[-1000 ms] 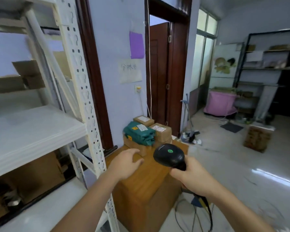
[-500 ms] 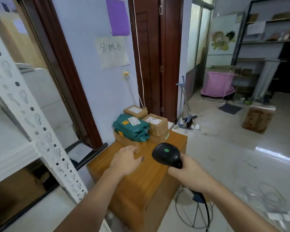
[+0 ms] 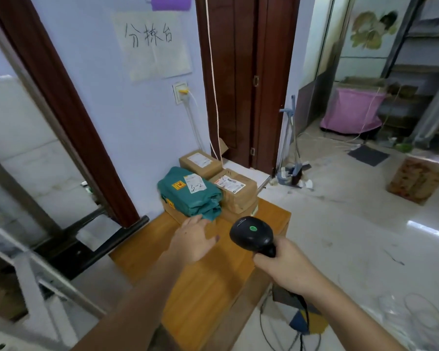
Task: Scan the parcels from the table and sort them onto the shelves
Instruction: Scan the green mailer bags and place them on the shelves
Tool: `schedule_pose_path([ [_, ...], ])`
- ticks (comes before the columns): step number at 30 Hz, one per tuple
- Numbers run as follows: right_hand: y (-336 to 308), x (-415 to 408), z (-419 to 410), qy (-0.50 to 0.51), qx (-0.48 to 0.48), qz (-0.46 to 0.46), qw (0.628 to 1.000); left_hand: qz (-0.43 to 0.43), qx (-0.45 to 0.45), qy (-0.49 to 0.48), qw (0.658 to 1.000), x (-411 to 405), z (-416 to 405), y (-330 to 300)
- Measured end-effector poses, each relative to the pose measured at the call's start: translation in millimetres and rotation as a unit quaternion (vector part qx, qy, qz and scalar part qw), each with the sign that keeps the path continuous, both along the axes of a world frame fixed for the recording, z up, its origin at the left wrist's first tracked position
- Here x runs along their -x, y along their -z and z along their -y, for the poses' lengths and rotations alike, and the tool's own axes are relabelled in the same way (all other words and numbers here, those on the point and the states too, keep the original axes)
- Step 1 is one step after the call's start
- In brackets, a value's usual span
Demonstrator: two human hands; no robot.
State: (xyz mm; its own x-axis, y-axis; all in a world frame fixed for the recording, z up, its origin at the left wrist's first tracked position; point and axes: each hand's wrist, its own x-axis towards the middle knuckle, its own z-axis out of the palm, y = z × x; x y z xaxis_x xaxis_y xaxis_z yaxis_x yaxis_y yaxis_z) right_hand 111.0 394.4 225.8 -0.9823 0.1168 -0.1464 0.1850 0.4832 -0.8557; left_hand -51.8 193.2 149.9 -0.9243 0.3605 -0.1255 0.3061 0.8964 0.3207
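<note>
The left hand (image 3: 192, 240) reaches, fingers spread, toward a crinkled green plastic parcel (image 3: 190, 193) whose label reads "3-2". The right hand (image 3: 287, 269) grips a glossy black scanner (image 3: 251, 234). Taped cardboard boxes (image 3: 235, 190) sit right.

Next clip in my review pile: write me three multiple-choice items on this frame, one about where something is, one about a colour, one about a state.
1. Where does the green parcel lie?
A. on the floor
B. on top of a brown box on the wooden table
C. on a shelf

2. What colour is the light on the scanner?
A. red
B. blue
C. green

3. What is the left hand doing?
A. reaching with straight fingers toward the green parcel
B. gripping the scanner
C. lifting a brown box

Answers:
1 B, a brown box edge shows beneath it on the table.
2 C, a green dot shows on the scanner's black head.
3 A, its fingers are spread and hold nothing; the right hand grips the scanner.
</note>
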Motion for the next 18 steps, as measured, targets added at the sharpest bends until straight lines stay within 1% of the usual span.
schedule_pose_path([
  [5,6.3,60.6,-40.9,-0.051,0.012,0.032,0.998,-0.015,-0.024,-0.065,0.998,35.6,-28.9,14.5],
  [8,10.5,93.5,-53.6,-0.077,0.018,0.051,0.996,-0.001,-0.025,-0.103,0.994,52.1,-37.1,24.6],
  [14,23.0,150.2,-58.0,-0.122,0.045,0.081,0.988,0.036,-0.010,-0.150,0.988,86.8,-38.3,47.9],
  [18,31.4,183.1,-54.8,-0.141,0.050,0.100,0.984,0.037,-0.027,-0.178,0.983,116.0,-34.5,60.0],
])
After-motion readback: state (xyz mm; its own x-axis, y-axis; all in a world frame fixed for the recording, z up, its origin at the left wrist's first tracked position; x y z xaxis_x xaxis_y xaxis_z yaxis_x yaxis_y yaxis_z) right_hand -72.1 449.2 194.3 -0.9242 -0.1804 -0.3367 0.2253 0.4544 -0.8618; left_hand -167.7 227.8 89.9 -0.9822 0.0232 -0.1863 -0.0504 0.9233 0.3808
